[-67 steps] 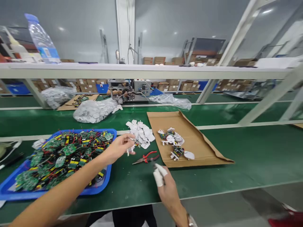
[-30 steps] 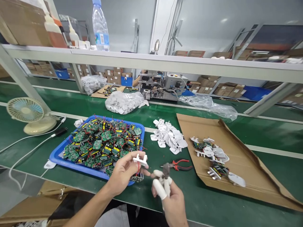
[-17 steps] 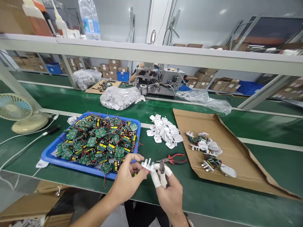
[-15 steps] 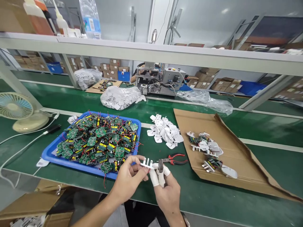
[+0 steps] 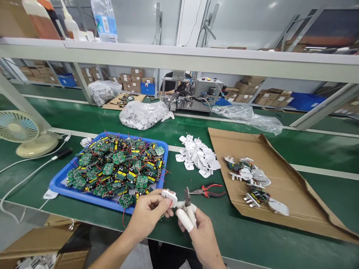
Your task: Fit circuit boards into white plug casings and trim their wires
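1. Head view: the left hand (image 5: 151, 213) pinches a white part (image 5: 170, 198) between thumb and fingers, above the near edge of the desk (image 5: 246, 233), just off the near right corner of the blue tray (image 5: 56, 185). A short red wire (image 5: 171, 203) shows against the part by the thumb.
2. Beside it, the right hand (image 5: 199, 226) is closed around a tool with a dark metal tip (image 5: 187, 195) pointing up; the grip hides most of the tool, so I cannot tell whether its jaws are apart. White covers (image 5: 185, 219) sheathe some of the fingers.
3. Boards with green faces, yellow pieces and red wires (image 5: 119, 157) fill the tray.
4. Red-handled pliers (image 5: 207, 191) lie on the desk beyond the right hand, between the tray and the cardboard sheet (image 5: 238, 142).
5. A loose pile of white pieces (image 5: 199, 156) sits between the tray and the cardboard, farther back than the pliers.
6. On the cardboard lie several white pieces with boards attached (image 5: 256, 195), grouped toward its left side.
7. Farther back, a clear bag of white pieces (image 5: 146, 114) rests on the desk; a small fan (image 5: 17, 127) stands at far left.
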### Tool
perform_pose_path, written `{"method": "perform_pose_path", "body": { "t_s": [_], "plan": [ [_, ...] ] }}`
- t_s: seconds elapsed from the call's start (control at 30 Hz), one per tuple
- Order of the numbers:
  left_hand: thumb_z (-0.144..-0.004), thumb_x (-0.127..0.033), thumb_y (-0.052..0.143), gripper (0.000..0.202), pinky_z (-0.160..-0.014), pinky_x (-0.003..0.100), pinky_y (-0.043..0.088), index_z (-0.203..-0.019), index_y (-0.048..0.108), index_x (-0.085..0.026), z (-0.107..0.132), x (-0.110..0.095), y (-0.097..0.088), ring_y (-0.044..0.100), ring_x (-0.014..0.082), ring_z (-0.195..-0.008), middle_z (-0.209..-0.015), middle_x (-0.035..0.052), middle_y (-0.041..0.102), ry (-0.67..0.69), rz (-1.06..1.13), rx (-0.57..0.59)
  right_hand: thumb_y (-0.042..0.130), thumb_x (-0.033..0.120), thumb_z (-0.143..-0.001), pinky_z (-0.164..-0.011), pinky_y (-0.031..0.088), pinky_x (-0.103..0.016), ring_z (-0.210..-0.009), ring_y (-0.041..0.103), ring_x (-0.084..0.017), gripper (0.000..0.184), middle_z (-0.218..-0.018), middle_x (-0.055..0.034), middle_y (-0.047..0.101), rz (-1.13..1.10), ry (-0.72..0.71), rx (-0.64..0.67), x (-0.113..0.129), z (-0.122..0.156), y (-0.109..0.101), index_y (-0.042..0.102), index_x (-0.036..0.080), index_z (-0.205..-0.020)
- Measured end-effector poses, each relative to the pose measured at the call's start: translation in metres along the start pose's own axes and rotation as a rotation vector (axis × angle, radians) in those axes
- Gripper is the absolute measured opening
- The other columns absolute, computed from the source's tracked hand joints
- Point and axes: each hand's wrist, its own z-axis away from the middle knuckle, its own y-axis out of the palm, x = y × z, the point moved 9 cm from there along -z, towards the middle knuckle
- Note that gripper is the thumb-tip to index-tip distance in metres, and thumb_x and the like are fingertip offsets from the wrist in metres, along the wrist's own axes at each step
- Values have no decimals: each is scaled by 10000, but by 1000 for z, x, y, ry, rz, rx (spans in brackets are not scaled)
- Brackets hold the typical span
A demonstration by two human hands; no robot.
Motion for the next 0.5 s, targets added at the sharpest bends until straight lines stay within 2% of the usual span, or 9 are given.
{"method": "perform_pose_path", "body": {
  "t_s": [0.03, 0.07, 0.13, 0.2, 0.23, 0.33, 0.4, 0.5],
  "plan": [
    [-889, -439, 680, 376, -809, 320, 543, -606, 752, -202, -1, 0, -2, 670, 296, -1066, -823, 108, 757, 3, -5, -20, 711, 621, -795, -542, 442, -258, -537, 467, -135, 445, -592, -1, 582, -3, 4, 7, -1, 2, -4, 742, 186, -880],
    [-882, -432, 686, 373, -804, 322, 546, -599, 751, -200, -1, -1, -4, 679, 294, -1046, -850, 110, 760, 6, -15, -42, 699, 623, -805, -552, 460, -262, -545, 489, -140, 439, -609, -14, 603, 7, -2, 17, 0, 4, -8, 743, 188, -842],
    [-865, -408, 701, 368, -773, 328, 557, -572, 734, -189, -2, -2, -7, 711, 274, -953, -1089, 116, 754, 2, -28, -70, 687, 610, -820, -588, 503, -270, -578, 545, -156, 420, -653, -37, 647, 77, -37, 41, 2, 9, -16, 752, 196, -790],
    [-855, -389, 706, 379, -754, 339, 566, -541, 712, -177, -3, -3, -7, 730, 247, -859, -1286, 110, 691, -5, -31, -72, 698, 574, -825, -637, 543, -274, -632, 600, -173, 381, -717, -48, 685, 183, -84, 51, 3, 13, -24, 784, 206, -876],
    [-856, -388, 702, 382, -747, 340, 568, -538, 711, -176, -4, -4, -7, 730, 244, -850, -1299, 109, 685, -5, -33, -68, 702, 551, -831, -677, 561, -273, -685, 635, -184, 378, -779, -55, 707, 228, -99, 48, 2, 15, -28, 789, 213, -975],
    [-878, -425, 676, 378, -697, 310, 558, -591, 750, -192, -5, -8, -6, 701, 245, -868, -1066, 106, 749, 24, -60, -88, 666, 502, -882, -833, 581, -280, -961, 704, -227, 463, -1120, -110, 723, 321, -123, 70, -6, 22, -36, 710, 235, -1258],
    [-891, -461, 659, 398, -626, 281, 528, -612, 760, -196, -6, -9, -4, 670, 218, -802, -937, 91, 738, 42, -84, -92, 621, 468, -923, -906, 569, -295, -1144, 666, -254, 489, -1308, -131, 656, 406, -174, 104, -6, 27, -37, 640, 253, -1361],
    [-896, -474, 659, 414, -616, 271, 498, -605, 750, -194, -5, -7, -3, 641, 194, -749, -867, 77, 713, 54, -110, -82, 576, 390, -964, -895, 574, -293, -1153, 658, -240, 477, -1285, -120, 665, 596, -366, 145, 13, 34, -33, 571, 273, -1426]
  ]
}}
